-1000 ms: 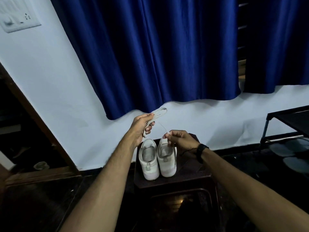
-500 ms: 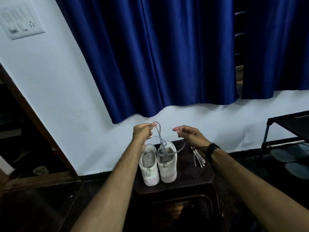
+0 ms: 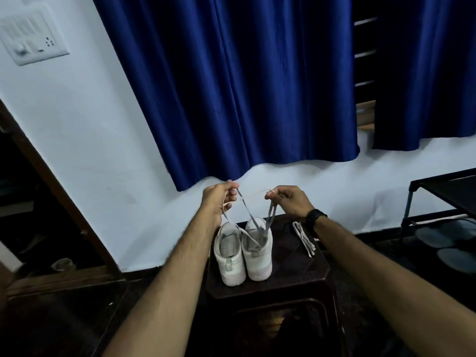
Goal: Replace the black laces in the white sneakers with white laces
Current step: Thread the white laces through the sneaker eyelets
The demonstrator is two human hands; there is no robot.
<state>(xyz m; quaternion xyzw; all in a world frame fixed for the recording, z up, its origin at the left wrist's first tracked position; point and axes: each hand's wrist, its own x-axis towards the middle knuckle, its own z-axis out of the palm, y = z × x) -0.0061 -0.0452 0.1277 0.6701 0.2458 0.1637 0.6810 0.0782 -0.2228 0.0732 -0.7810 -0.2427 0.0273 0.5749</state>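
Against the wall, your stool seats both sneakers; left hand and right hand each pinch the white lace — raised, likely to even its ends.

You see two sneakers with smooth, matt white uppers resembling synthetic leather. The lace pinched by your left hand and right hand is flat woven cloth, pale and matt. A second bundled lace looks the same. The stool is dark moulded plastic with a faint sheen. The curtain is blue cloth with a satin gloss. The wall is matt painted plaster.
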